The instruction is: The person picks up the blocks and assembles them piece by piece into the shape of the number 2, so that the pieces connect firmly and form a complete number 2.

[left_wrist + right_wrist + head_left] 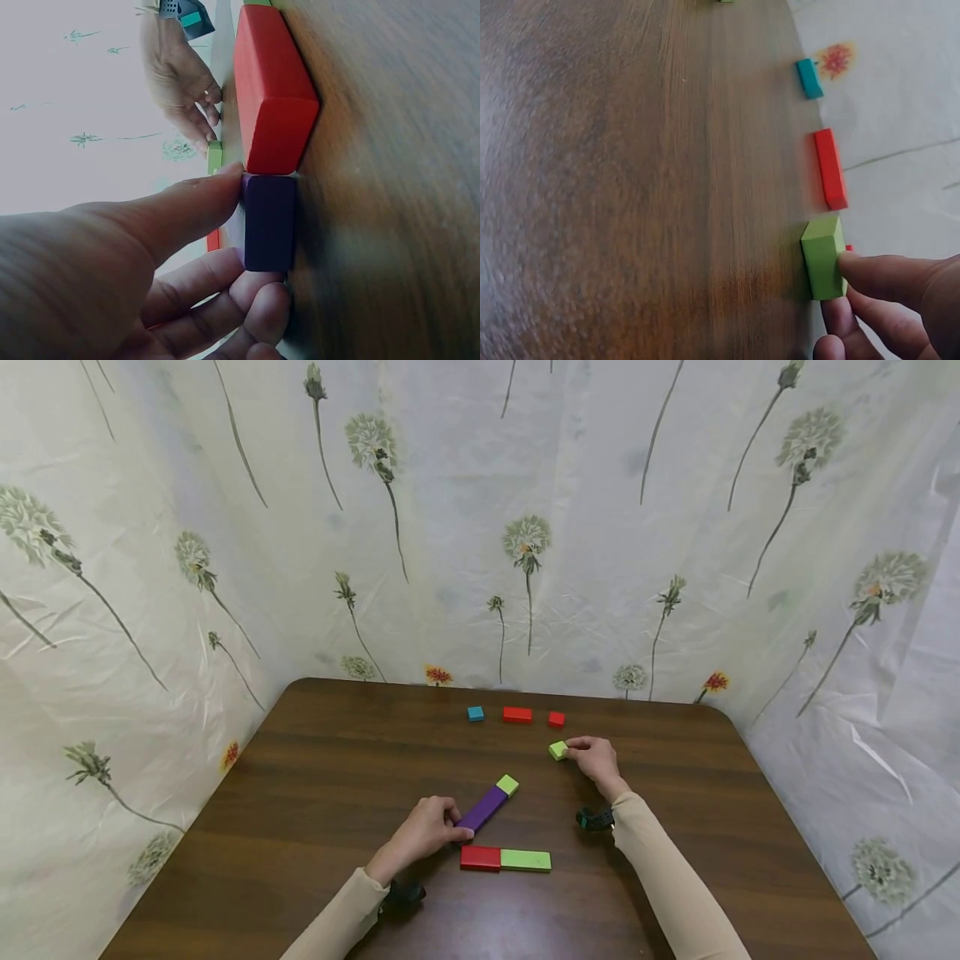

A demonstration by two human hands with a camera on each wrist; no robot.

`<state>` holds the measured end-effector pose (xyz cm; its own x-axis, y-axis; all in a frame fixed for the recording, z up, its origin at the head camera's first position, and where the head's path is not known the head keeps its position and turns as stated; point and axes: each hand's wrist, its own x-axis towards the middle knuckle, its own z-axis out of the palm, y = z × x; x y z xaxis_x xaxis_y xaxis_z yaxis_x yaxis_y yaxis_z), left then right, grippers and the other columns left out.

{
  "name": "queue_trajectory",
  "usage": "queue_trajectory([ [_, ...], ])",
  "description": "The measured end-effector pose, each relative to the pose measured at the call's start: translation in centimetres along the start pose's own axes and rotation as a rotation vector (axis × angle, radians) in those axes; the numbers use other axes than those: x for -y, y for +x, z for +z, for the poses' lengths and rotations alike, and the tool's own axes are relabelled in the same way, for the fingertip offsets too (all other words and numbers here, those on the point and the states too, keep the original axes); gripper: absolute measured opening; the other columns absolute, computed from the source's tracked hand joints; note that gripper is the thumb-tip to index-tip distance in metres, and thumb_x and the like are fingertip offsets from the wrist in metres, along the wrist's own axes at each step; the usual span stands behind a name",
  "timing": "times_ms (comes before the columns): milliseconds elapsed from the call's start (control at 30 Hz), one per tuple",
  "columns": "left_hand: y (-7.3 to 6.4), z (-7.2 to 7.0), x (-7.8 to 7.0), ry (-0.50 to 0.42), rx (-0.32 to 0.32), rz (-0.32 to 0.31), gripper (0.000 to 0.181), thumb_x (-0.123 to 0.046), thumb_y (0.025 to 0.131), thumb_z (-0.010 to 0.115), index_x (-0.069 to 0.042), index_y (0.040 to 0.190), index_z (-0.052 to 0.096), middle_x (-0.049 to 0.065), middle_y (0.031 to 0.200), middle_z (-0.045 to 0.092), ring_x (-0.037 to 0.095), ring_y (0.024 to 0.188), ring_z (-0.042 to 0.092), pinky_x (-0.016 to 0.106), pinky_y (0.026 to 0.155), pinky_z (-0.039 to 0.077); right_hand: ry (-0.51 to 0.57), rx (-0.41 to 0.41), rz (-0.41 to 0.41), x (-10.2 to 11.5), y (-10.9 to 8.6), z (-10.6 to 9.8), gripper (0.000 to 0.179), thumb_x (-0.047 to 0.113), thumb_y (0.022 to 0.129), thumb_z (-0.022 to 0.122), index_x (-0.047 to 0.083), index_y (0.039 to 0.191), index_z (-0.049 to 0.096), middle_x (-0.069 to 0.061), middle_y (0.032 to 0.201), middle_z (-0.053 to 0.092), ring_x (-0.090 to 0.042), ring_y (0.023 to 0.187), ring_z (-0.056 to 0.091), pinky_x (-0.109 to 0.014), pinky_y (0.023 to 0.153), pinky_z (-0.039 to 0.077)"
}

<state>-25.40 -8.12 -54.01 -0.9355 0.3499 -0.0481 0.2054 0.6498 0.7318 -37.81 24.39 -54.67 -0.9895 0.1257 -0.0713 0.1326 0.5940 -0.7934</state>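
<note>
My left hand (429, 828) pinches the near end of a long purple block (483, 808) between thumb and fingers. The purple block lies slanted on the table, a small green block (507, 785) at its far end. Just nearer to me, a red block (480, 858) and a longer green block (526, 860) lie end to end in a row. In the left wrist view the purple block's end face (270, 223) shows beside the red block (279, 90). Farther off to the right, my right hand (597, 760) pinches another small green block (558, 750) by its right side.
Along the back of the brown wooden table (360, 743) lie a small blue block (476, 714), a red block (517, 715) and a small red block (557, 719). A flower-patterned curtain (450, 527) hangs behind and on both sides. Each wrist carries a dark strap.
</note>
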Motion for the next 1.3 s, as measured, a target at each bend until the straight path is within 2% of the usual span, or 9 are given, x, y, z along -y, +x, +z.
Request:
queue_trajectory([
  [333,0.0,0.0,0.0,-0.002,0.008,-0.009,0.024,-0.03,0.081,0.079,-0.009,0.083,0.065,-0.002,0.071,0.057,0.009,0.06,0.048,0.022,0.052,0.039,-0.037,0.048,-0.043,0.4,-0.4,-0.1,0.026,0.022,0.089,0.069,0.008,0.11,0.072,-0.019,0.125,0.062,-0.033,0.112,0.055,-0.039,0.085,0.044],
  [733,0.1,0.0,0.0,-0.002,0.005,-0.017,0.024,-0.029,0.08,0.079,-0.009,0.083,0.065,-0.001,0.071,0.057,0.011,0.061,0.047,0.023,0.052,0.039,-0.041,0.087,-0.094,0.7,-0.8,0.4,0.024,0.022,0.089,0.069,0.01,0.11,0.073,-0.016,0.123,0.064,-0.031,0.11,0.057,-0.033,0.079,0.045],
  [1000,0.1,0.0,0.0,-0.007,0.002,-0.012,0.024,-0.028,0.08,0.079,-0.009,0.082,0.065,-0.001,0.071,0.056,0.01,0.06,0.047,0.023,0.052,0.038,-0.057,0.13,-0.115,1.4,-1.3,0.9,0.024,0.023,0.089,0.069,0.011,0.109,0.073,-0.014,0.12,0.066,-0.03,0.108,0.058,-0.038,0.082,0.048],
  [1300,0.0,-0.1,-0.1,0.001,-0.003,-0.004,0.023,-0.028,0.081,0.078,-0.009,0.082,0.065,-0.002,0.07,0.056,0.01,0.06,0.046,0.022,0.051,0.038,-0.067,0.13,-0.157,1.7,-1.4,1.6,0.02,0.021,0.086,0.072,0.008,0.101,0.075,-0.012,0.107,0.07,-0.021,0.086,0.06,-0.029,0.068,0.045],
])
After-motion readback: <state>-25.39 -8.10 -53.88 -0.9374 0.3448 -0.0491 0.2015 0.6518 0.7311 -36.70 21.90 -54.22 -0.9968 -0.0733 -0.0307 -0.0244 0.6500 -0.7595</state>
